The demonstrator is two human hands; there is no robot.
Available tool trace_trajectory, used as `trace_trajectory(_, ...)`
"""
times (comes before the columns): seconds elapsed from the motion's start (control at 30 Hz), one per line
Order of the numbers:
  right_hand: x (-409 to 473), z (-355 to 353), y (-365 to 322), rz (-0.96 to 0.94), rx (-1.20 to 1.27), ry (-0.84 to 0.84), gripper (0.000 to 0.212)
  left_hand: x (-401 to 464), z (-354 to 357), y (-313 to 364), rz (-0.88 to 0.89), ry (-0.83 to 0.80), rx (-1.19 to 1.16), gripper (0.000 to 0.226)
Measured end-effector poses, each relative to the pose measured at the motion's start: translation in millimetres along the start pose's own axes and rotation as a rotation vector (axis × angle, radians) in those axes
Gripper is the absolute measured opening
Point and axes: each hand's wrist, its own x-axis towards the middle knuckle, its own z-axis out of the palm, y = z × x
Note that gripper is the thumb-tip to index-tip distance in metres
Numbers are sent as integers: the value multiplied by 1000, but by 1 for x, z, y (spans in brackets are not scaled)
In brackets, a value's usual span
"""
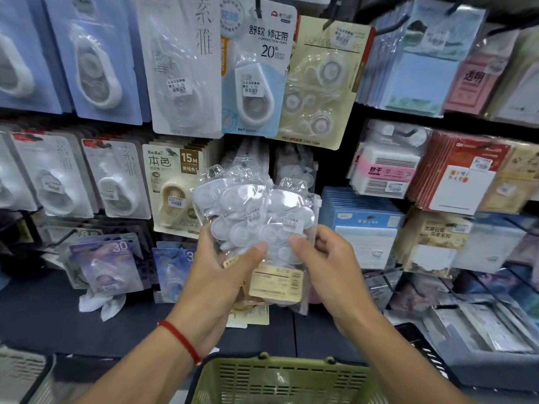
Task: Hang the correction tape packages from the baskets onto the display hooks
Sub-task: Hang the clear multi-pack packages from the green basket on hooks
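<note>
Left hand curled round fanned clear correction tape packages, thumb pinching front; right hand pinched right-hand pack, likely separating one. Packs raised before display hooks, above green basket.

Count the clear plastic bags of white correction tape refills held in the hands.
2 that I can tell: one clear plastic bag gripped by the left hand, another clear bag pinched by the right hand. More may be hidden behind.

Both hands, left hand and right hand, hold clear correction tape packages before the display, above a green basket.
</note>
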Motion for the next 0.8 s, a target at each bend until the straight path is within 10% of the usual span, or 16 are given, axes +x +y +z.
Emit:
trace_trajectory(0.3, 21, -15, -1, -9, 16, 190, 5, 4, -12, -1, 137, 101, 171, 53)
trace_trajectory(0.8, 26, -19, -4, -66, -187, 260, 36, 3, -14, 1, 203, 148, 248, 54)
